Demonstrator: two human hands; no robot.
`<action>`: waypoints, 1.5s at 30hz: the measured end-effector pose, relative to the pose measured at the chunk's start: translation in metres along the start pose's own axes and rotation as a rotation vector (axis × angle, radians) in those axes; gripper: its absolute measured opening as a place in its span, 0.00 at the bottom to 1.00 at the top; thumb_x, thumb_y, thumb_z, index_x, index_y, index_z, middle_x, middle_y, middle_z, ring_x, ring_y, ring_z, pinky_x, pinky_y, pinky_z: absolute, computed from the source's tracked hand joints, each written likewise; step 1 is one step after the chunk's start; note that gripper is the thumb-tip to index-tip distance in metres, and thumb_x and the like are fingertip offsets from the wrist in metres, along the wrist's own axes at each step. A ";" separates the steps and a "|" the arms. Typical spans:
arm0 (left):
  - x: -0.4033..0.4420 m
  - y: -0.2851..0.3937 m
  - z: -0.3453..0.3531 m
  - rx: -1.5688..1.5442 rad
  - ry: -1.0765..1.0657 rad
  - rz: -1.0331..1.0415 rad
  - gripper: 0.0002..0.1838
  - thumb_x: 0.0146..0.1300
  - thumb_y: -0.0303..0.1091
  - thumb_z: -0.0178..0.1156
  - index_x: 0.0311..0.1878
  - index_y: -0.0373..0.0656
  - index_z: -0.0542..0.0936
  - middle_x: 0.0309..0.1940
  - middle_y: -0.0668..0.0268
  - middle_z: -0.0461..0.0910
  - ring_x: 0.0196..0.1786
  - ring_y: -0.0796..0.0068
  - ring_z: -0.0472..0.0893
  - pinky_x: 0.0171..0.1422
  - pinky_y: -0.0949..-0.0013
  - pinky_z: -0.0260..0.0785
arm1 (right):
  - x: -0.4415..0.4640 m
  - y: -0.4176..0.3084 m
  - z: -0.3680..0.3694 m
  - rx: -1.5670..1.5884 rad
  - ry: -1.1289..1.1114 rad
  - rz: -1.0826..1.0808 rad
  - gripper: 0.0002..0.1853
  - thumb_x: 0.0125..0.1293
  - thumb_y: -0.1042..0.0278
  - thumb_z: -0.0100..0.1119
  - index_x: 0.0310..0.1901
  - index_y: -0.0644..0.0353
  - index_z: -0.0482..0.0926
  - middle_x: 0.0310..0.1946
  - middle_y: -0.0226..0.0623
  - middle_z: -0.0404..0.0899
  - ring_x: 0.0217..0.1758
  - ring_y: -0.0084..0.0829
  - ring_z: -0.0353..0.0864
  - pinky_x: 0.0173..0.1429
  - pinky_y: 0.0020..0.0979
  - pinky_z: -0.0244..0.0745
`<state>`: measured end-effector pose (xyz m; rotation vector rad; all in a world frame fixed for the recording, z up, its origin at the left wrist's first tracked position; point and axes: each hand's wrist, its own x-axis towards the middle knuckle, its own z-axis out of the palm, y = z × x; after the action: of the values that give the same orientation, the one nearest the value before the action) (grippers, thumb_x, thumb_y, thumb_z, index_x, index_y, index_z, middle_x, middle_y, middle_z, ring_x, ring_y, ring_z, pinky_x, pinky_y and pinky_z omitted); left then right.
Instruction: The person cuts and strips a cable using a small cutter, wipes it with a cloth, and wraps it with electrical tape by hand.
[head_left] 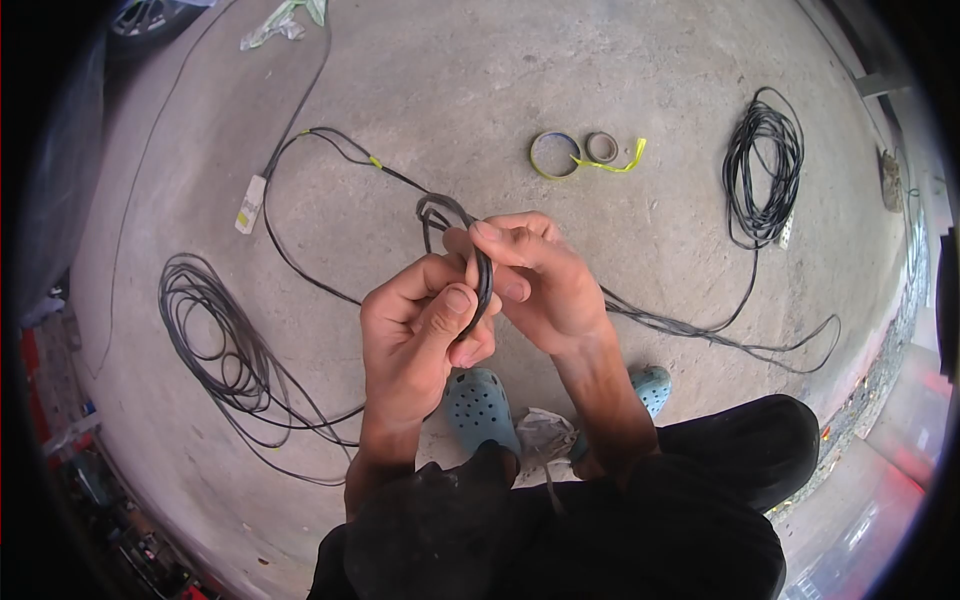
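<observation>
Between my two hands is a bundle of black cable (484, 283), bent into a small loop above my fingers. My left hand (415, 320) grips it from the left, thumb pressed along the strands. On the other side my right hand (545, 275) pinches the same bundle with thumb and fingers. Lengths of cable run off from it to both sides. Yellow tape (375, 162) is wrapped round the cable at upper left. A large loose coil of black cable (200, 330) lies on the floor at left, and a tighter coil (740, 175) at right.
A green-yellow tape roll (555, 156) and a smaller roll (601, 147) lie ahead on the concrete floor (450, 90). A white power strip (250, 205) is at left, another (786, 230) under the right coil. Blue clogs (480, 408) and a plastic bag (547, 435) are below my hands.
</observation>
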<state>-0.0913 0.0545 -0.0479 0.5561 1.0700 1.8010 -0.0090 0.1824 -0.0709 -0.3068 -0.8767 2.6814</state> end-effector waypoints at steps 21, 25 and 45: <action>0.007 -0.016 -0.028 0.492 0.224 0.183 0.05 0.74 0.27 0.59 0.42 0.35 0.75 0.31 0.69 0.74 0.26 0.83 0.71 0.32 0.78 0.63 | 0.009 0.017 0.005 -0.512 0.256 -0.161 0.20 0.76 0.58 0.60 0.27 0.60 0.75 0.22 0.18 0.68 0.26 0.11 0.59 0.30 0.22 0.56; 0.014 -0.032 -0.029 0.549 0.242 0.253 0.05 0.74 0.26 0.59 0.44 0.34 0.76 0.34 0.68 0.77 0.28 0.81 0.74 0.33 0.78 0.65 | 0.009 0.014 -0.002 -0.454 0.221 -0.063 0.16 0.77 0.60 0.59 0.32 0.62 0.77 0.23 0.22 0.74 0.26 0.10 0.70 0.31 0.21 0.66; 0.093 -0.150 -0.037 1.605 -0.210 0.499 0.10 0.63 0.26 0.64 0.48 0.38 0.82 0.37 0.60 0.82 0.45 0.58 0.81 0.71 0.50 0.70 | 0.028 -0.025 -0.198 -0.610 0.879 -0.268 0.13 0.74 0.62 0.58 0.43 0.62 0.87 0.29 0.22 0.79 0.27 0.15 0.64 0.36 0.21 0.63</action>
<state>-0.0881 0.1481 -0.2020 1.9980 2.2133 0.7997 0.0279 0.3177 -0.2154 -1.2621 -1.2500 1.6705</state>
